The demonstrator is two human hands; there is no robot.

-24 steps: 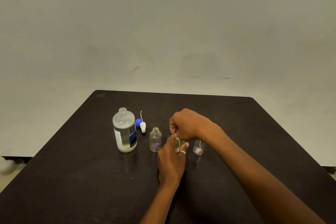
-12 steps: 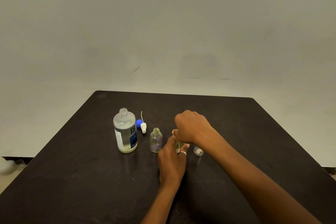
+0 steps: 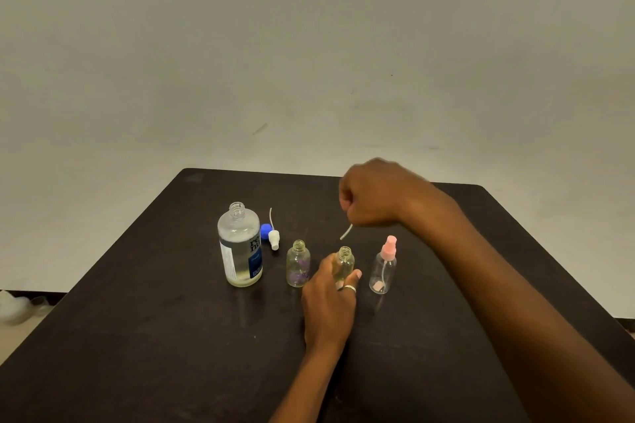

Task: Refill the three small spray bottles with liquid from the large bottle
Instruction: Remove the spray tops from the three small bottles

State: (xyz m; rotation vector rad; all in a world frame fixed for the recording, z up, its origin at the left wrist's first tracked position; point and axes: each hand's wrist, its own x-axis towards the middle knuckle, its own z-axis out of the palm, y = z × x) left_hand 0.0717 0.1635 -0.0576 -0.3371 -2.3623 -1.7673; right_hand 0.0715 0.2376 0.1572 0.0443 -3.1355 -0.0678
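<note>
Now left hand [image 3: 330, 300] grips middle bottle [image 3: 345, 259]; right hand [image 3: 374, 196] clutches sprayer tube [image 3: 346, 232] above.

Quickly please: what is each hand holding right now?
Left hand: grips the middle small bottle.
Right hand: holds the spray top above that bottle.

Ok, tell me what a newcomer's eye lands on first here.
The right hand, raised over the dark table, grips a spray pump whose white tube dangles. Just below it, the left hand grips the open middle bottle; the uncapped large bottle stands at the row's left.
</note>
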